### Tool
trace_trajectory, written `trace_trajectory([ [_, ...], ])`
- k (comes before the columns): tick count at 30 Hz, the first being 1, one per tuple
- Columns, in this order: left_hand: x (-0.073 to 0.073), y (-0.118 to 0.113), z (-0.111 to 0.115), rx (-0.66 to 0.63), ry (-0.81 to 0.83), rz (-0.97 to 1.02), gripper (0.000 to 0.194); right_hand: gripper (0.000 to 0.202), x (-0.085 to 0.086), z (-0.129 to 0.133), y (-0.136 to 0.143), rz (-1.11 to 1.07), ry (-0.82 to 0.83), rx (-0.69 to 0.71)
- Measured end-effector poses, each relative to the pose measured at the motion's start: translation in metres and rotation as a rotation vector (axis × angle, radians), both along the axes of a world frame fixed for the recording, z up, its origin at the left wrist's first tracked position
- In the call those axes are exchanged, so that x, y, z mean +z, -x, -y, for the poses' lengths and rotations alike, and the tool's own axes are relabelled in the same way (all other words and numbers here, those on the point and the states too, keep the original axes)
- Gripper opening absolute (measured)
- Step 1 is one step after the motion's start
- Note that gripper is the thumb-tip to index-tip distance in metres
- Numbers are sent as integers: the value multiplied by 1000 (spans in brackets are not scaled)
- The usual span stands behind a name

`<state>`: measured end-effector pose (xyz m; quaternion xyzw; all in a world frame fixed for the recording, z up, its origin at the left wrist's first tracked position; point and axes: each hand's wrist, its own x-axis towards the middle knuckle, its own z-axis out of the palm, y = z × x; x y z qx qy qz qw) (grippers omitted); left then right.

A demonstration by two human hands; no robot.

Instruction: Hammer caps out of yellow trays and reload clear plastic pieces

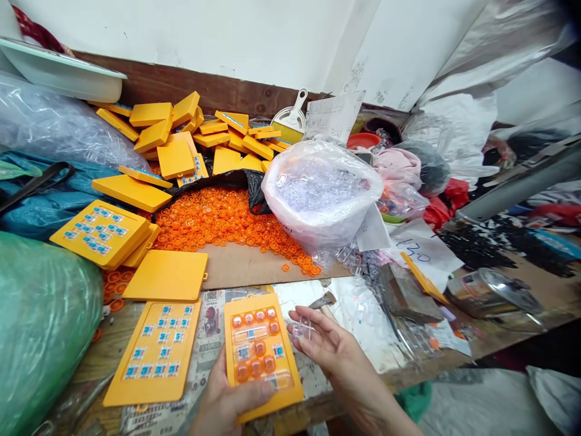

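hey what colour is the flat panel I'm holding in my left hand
The panel is yellow-orange; the head view shows it.

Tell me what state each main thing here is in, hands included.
Held yellow panel: partly fitted with orange caps and clear covers
Left hand: gripping that panel
Small clear piece: held, off the panel
Right hand: pinching that piece
Second yellow panel: lying flat, no orange caps fitted
Orange rings: loose, heaped
White bag: open, well filled
Green bag: bulging
Dustpan: upright
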<state>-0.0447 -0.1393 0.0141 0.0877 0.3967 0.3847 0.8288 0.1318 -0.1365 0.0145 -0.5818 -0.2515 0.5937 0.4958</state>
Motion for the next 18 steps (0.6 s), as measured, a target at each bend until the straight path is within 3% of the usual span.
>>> trace_trajectory([
  [6,-8,2,3,-23,-62,-49,74,21,-2,19,3,621,-389,116],
  [8,-12,3,4,-16,-102,-88,68,12,0,20,8,709,-454,130],
  [13,-17,0,6,20,-149,-228,71,17,-7,26,31,551,-388,-43],
  [16,-11,-5,9,56,-157,-381,68,23,-18,31,48,447,-291,-201],
  [18,-5,-8,11,51,-153,-523,64,24,-25,33,57,486,-309,-292],
])
